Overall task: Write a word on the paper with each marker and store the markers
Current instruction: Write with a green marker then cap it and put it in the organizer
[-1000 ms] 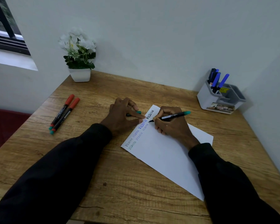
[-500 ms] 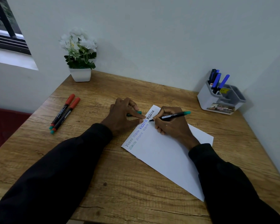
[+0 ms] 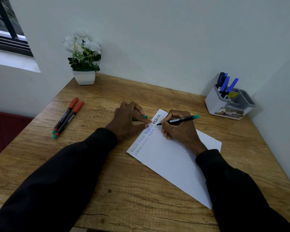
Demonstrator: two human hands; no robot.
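Note:
A white sheet of paper (image 3: 171, 164) lies askew on the wooden desk, with "Victoria" written several times along its left edge. My right hand (image 3: 179, 129) grips a black marker with a green end (image 3: 181, 120), its tip touching the paper in the second row of words. My left hand (image 3: 129, 121) presses its fingertips on the paper's edge and holds a green cap (image 3: 141, 117) under the fingers. Two red-capped markers (image 3: 68, 117) lie side by side at the desk's left. Several blue-capped markers (image 3: 225, 85) stand in a white and grey organizer (image 3: 224, 106) at the back right.
A small white pot of white flowers (image 3: 84, 64) stands at the back left corner against the wall. Walls close in the desk (image 3: 124, 190) behind and on the right. A window is at the upper left, and a dark red seat (image 3: 5, 131) sits beyond the desk's left edge.
Almost nothing has moved. The right hand keeps the marker tip at the same spot on the paper, and the left hand stays put.

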